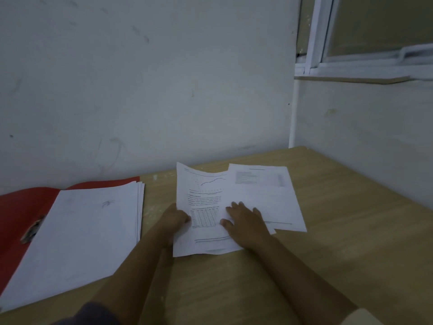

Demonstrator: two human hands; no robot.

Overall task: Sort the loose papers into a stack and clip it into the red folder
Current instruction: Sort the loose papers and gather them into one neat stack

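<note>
A person seated at a wooden desk [339, 231] works with both bare hands on two loose pages lying near its middle. The left hand [175, 219] pinches the left edge of a printed sheet [203, 188] carrying a line graph above a block of text and a table. The thumb sits on top and the other fingers are out of sight under the paper, which lifts slightly along that side. The right hand [243, 221] lies palm down across the same page's right half, fingers straight and spread, the fingertips reaching the spot where a second sheet [264, 195] overlaps it. That second sheet, mostly blank below a small printed block, lies flat and angles toward the desk's far right.

At the left end of the desk, well apart from the hands, the red folder [16, 207] lies open. A stack of white papers [82, 231] rests on it, edges slightly fanned along the right side. What looks like a metal clip [32, 228] shows on the folder's bare red panel, just beside the stack's left edge, though the dim, soft picture blurs it. A scuffed pale wall [140, 90] backs the desk, and a white window frame [316, 31] fills the upper right corner.
</note>
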